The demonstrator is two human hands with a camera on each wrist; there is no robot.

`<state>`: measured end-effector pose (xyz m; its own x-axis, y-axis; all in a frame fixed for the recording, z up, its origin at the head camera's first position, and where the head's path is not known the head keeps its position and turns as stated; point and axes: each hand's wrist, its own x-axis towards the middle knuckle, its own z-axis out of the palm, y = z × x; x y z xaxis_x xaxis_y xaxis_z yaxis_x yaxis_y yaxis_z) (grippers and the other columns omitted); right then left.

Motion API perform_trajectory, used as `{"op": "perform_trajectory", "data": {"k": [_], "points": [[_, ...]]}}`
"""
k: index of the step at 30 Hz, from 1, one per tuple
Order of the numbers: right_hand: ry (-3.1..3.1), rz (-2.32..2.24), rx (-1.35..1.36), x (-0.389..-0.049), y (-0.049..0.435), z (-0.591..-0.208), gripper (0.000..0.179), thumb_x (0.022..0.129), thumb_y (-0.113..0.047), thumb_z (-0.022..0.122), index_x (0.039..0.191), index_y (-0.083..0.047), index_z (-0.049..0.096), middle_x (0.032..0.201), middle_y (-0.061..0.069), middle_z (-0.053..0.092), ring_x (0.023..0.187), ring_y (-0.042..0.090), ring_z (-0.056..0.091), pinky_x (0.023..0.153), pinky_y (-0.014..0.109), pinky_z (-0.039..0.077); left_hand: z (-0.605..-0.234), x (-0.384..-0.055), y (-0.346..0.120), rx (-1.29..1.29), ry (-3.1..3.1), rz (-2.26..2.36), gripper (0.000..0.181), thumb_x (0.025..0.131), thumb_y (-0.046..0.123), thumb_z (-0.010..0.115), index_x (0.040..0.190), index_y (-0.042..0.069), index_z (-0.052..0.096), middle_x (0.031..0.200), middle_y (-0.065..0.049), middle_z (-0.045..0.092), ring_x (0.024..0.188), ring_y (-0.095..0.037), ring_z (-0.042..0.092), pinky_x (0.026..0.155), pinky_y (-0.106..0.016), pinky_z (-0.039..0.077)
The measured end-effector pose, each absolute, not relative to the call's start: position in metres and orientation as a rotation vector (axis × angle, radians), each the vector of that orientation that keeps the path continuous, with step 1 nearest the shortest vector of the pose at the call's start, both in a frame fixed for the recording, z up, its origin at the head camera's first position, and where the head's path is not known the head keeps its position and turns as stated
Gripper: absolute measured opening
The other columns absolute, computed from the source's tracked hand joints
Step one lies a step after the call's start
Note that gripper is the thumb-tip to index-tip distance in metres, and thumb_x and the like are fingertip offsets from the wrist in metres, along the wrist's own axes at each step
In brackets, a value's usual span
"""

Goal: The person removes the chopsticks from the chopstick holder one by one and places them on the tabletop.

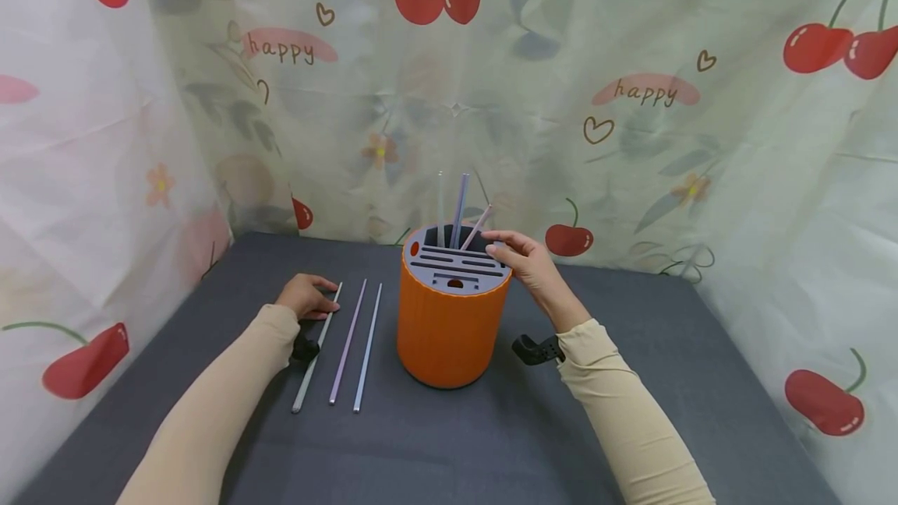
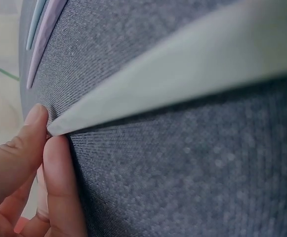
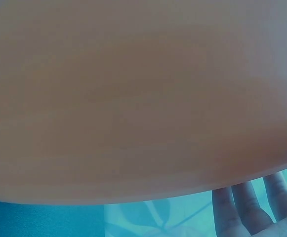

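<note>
1. Head view: orange holder [image 1: 452, 333], three sticks [image 1: 461, 205] standing in it.
2. Pale stick [image 1: 305, 383], lying left of the holder; your left hand [image 1: 306, 296] pinches its far end.
3. Purple stick [image 1: 348, 341] and blue stick [image 1: 369, 347], lying between the pale stick and the holder.
4. Your right hand [image 1: 528, 262], touching the holder's right rim; whether it grips, I cannot tell.
</note>
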<state>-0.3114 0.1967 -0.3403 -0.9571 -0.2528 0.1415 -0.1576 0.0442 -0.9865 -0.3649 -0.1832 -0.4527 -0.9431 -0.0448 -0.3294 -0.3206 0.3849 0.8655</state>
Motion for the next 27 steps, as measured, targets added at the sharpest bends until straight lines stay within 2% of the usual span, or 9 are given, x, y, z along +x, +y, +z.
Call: {"op": "perform_trajectory", "data": {"k": [6, 10, 15, 18, 20, 23, 25, 27], "points": [[2.228, -2.069, -0.439, -0.311, 0.197, -0.340, 0.035, 0.087, -0.029, 0.065, 0.117, -0.013, 0.061, 0.116, 0.007, 0.055, 0.094, 0.019, 0.057, 0.085, 0.027, 0.051, -0.454, -0.366, -0.184, -0.324, 2.400, 1.570, 0.055, 0.073, -0.008, 0.073, 0.124, -0.003, 0.054, 0.112, -0.024, 0.049, 0.051, -0.010, 0.057, 0.052, -0.025, 0.055], [2.227, -2.065, -0.438, -0.311, 0.197, -0.340, 0.035, 0.087, -0.029, 0.065, 0.118, -0.012, 0.060, 0.118, 0.010, 0.054, 0.095, 0.019, 0.057, 0.085, 0.027, 0.050, -0.454, -0.368, -0.186, -0.314, 2.389, 1.563, 0.054, 0.074, -0.006, 0.073, 0.124, -0.002, 0.055, 0.114, -0.024, 0.049, 0.052, -0.010, 0.058, 0.053, -0.025, 0.055], [2.222, -2.065, -0.435, -0.312, 0.196, -0.340, 0.036, 0.087, -0.029, 0.065, 0.118, -0.012, 0.060, 0.122, 0.014, 0.051, 0.096, 0.020, 0.056, 0.086, 0.027, 0.050, -0.450, -0.367, -0.188, -0.310, 2.370, 1.566, 0.051, 0.075, -0.003, 0.073, 0.123, -0.002, 0.056, 0.100, -0.015, 0.058, 0.059, -0.011, 0.062, 0.059, -0.029, 0.057], [2.223, -2.066, -0.424, -0.312, 0.196, -0.340, 0.036, 0.087, -0.030, 0.066, 0.118, -0.012, 0.061, 0.120, 0.010, 0.053, 0.095, 0.019, 0.057, 0.086, 0.027, 0.050, -0.439, -0.366, -0.191, -0.270, 2.352, 1.608, 0.050, 0.080, 0.000, 0.070, 0.127, -0.002, 0.052, 0.095, -0.012, 0.064, 0.074, -0.016, 0.065, 0.067, -0.032, 0.057], [2.221, -2.068, -0.418, -0.312, 0.195, -0.340, 0.036, 0.087, -0.029, 0.066, 0.118, -0.012, 0.061, 0.117, 0.007, 0.054, 0.095, 0.019, 0.057, 0.086, 0.027, 0.050, -0.426, -0.366, -0.190, -0.212, 2.317, 1.685, 0.052, 0.084, 0.003, 0.067, 0.132, -0.002, 0.047, 0.105, -0.016, 0.063, 0.091, -0.024, 0.064, 0.077, -0.034, 0.056], [2.219, -2.074, -0.432, -0.312, 0.195, -0.340, 0.036, 0.087, -0.028, 0.065, 0.119, -0.011, 0.060, 0.117, 0.004, 0.054, 0.094, 0.018, 0.056, 0.083, 0.026, 0.051, -0.395, -0.365, -0.184, -0.100, 2.253, 1.830, 0.054, 0.089, 0.008, 0.062, 0.137, 0.000, 0.040, 0.127, -0.022, 0.051, 0.114, -0.032, 0.052, 0.090, -0.037, 0.050], [2.217, -2.080, -0.443, -0.311, 0.195, -0.340, 0.036, 0.088, -0.026, 0.065, 0.119, -0.010, 0.060, 0.118, 0.004, 0.054, 0.094, 0.017, 0.056, 0.082, 0.025, 0.051, -0.370, -0.364, -0.175, -0.015, 2.209, 1.920, 0.053, 0.091, 0.011, 0.059, 0.139, 0.002, 0.039, 0.136, -0.022, 0.043, 0.120, -0.034, 0.047, 0.095, -0.038, 0.046], [2.216, -2.085, -0.455, -0.311, 0.196, -0.339, 0.035, 0.088, -0.025, 0.065, 0.119, -0.010, 0.060, 0.119, 0.005, 0.053, 0.093, 0.017, 0.055, 0.080, 0.025, 0.051, -0.344, -0.361, -0.165, 0.068, 2.174, 2.003, 0.051, 0.092, 0.012, 0.058, 0.139, 0.003, 0.039, 0.138, -0.021, 0.040, 0.120, -0.031, 0.048, 0.097, -0.038, 0.045]]}}
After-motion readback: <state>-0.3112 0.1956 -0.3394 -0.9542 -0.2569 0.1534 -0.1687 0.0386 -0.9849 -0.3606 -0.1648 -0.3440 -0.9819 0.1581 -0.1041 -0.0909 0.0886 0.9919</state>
